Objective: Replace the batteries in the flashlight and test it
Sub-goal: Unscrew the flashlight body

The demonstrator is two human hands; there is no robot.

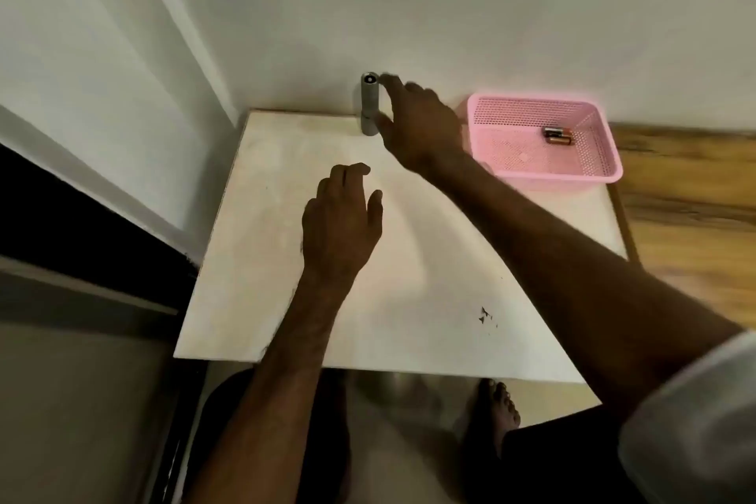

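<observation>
A grey flashlight (369, 102) stands upright at the far edge of the white table (409, 299), close to the wall. My right hand (421, 127) reaches up beside it, fingers spread, with the thumb low and the fingertips near its top; whether they touch it is blurred. My left hand (341, 221) hovers over the middle of the table with loosely curled fingers and holds nothing. Two batteries (557, 135) lie side by side in the pink basket (532, 168) at the far right of the table.
A white wall runs right behind the table. Wooden flooring (687, 209) lies to the right, a dark strip to the left. A bare foot (497, 409) shows below the table's front edge. A small dark mark (486, 315) sits on the tabletop.
</observation>
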